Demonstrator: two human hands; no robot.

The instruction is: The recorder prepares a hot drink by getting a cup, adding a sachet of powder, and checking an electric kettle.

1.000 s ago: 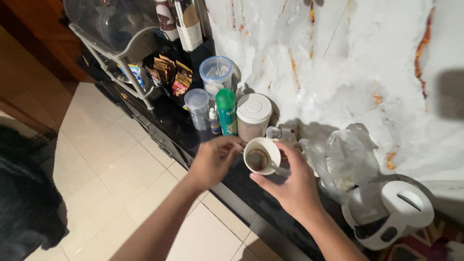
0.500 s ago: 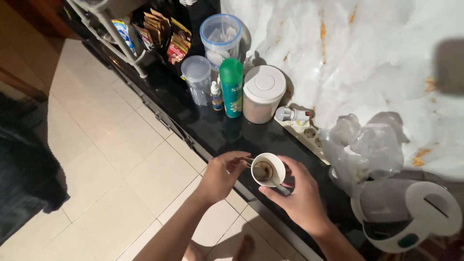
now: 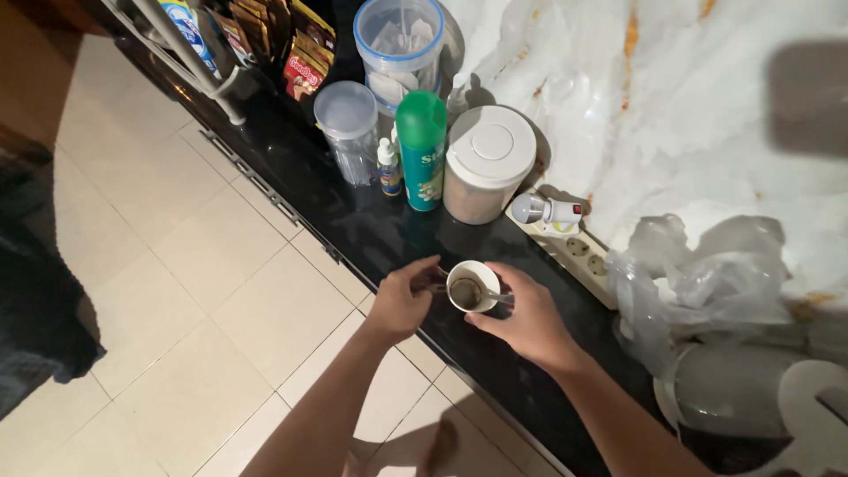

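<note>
My right hand (image 3: 523, 320) gripped the white cup (image 3: 473, 286) near the desk (image 3: 389, 234) edge; my left hand (image 3: 402, 299) pinched something at its rim (a spoon, perhaps). A knock risked spilling floorward.

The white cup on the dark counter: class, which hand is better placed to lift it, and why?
Probably the right hand: it is wrapped round the white cup by the handle side. The left hand pinches a thin stirrer at the rim, so its grip is taken.
</note>
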